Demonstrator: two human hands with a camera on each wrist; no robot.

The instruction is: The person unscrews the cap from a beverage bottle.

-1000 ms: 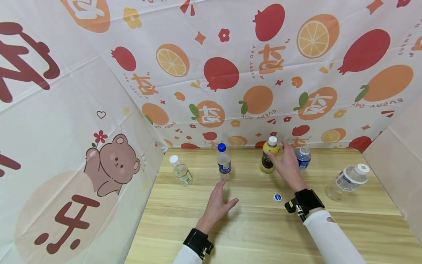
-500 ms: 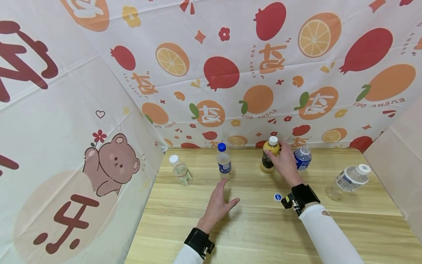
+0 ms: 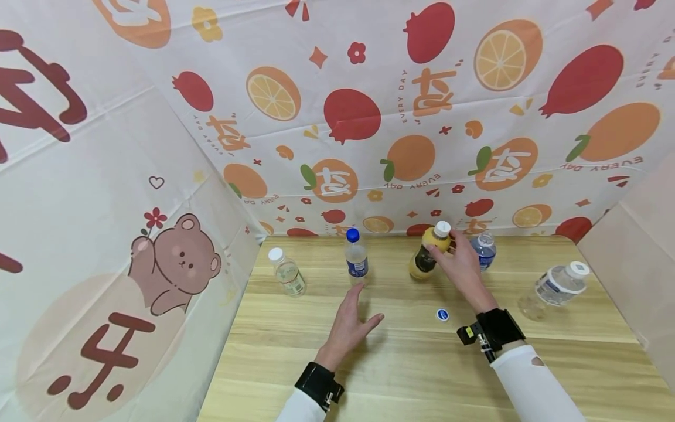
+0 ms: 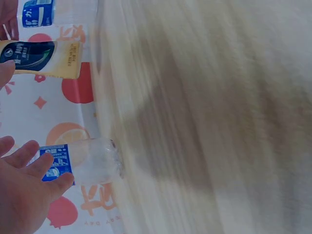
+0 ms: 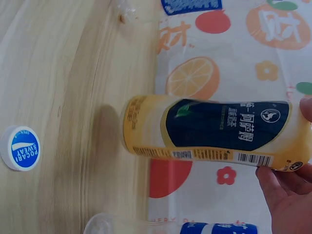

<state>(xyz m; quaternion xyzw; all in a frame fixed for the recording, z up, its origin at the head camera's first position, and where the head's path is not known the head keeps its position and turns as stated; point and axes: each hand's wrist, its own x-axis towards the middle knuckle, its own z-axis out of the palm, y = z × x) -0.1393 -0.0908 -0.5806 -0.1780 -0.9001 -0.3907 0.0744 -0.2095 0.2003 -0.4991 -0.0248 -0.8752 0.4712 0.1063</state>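
My right hand [image 3: 464,271] grips a yellow drink bottle [image 3: 423,262] with a dark label and white cap, thumb on one side and fingers behind. The bottle leans, its top toward the right. In the right wrist view the yellow bottle [image 5: 214,127] shows its whole label, with fingers [image 5: 287,202] at its upper part. My left hand [image 3: 345,331] has its fingers spread, fingertips by the base of a clear bottle [image 3: 357,261] with blue cap and blue label. In the left wrist view my left hand [image 4: 24,190] overlaps that clear bottle [image 4: 95,161].
A blue-and-white bottle cap [image 3: 442,315] lies on the wooden table [image 3: 401,375]. Right of the yellow bottle stands an uncapped blue-label bottle [image 3: 484,255]. A larger clear bottle [image 3: 558,287] is at far right, a small white-capped bottle [image 3: 289,274] at left. Printed cloth [image 3: 401,126] hangs behind.
My right hand has closed round the yellow bottle, which has gone from upright to leaning right, its base shifted slightly left. The left hand stays almost still.
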